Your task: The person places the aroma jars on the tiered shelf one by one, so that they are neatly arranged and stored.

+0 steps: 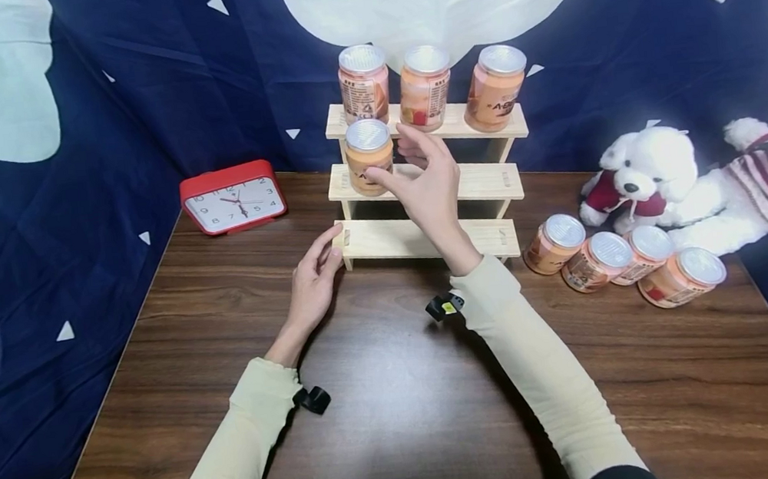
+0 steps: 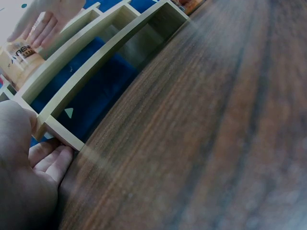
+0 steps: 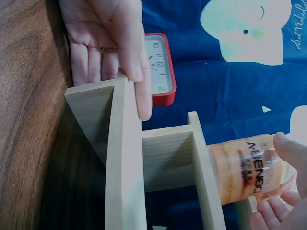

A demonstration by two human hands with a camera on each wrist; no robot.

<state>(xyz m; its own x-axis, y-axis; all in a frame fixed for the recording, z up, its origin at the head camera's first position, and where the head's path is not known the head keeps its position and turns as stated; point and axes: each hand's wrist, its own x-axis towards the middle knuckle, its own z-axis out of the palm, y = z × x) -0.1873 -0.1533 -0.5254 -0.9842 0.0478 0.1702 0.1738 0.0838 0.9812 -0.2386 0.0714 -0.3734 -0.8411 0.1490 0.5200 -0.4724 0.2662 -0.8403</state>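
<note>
A three-tier wooden display stand (image 1: 398, 239) rises at the back of the table. My left hand (image 1: 312, 285) grips the left end of its lowest step, thumb and fingers around the board's edge in the right wrist view. On the left of the middle step stands an upright orange jar (image 1: 366, 177) with a silver lid; dark lettering shows on its side (image 3: 247, 167). My right hand (image 1: 433, 188) is spread around this jar, thumb at its front and fingers loosely extended by its right side. A gap shows between those fingers and the jar in the head view.
Three similar jars (image 1: 426, 97) stand on the top step. Several more jars (image 1: 591, 270) are grouped on the table right of the stand, beside white plush dogs (image 1: 661, 163). A red alarm clock (image 1: 230, 199) stands left. A blue patterned cloth (image 1: 153, 76) hangs behind.
</note>
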